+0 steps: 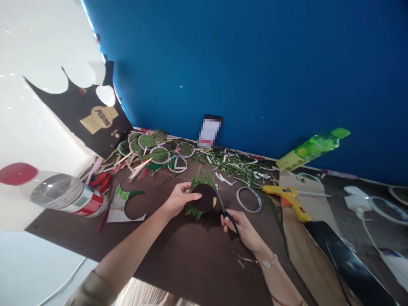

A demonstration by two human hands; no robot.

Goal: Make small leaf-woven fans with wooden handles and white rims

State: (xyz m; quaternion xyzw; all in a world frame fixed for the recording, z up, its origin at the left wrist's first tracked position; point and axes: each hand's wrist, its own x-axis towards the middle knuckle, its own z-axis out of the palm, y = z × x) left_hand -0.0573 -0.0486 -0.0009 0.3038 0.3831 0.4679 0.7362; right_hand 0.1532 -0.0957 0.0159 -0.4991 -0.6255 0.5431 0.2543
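Note:
My left hand (181,199) pinches a round dark cardboard disc (204,199) at its left edge, thumb on top. Green leaf strips (201,176) stick out past the disc's upper and lower edges, their ends uneven. In my right hand (239,227) is a pair of scissors (230,219) with black handles, fingers through the loops. The blades point up and lie along the right side of the disc and the leaf strips. Whether the blades touch the leaf is hard to make out.
Leaf-covered round fans (147,141) on sticks lie at the back left, beside a pile of green and white scraps (229,160). A yellow glue gun (288,197), a paper ring (248,199), a green bottle (314,148), a large clear bottle (68,195) and cut card (123,208) surround the work.

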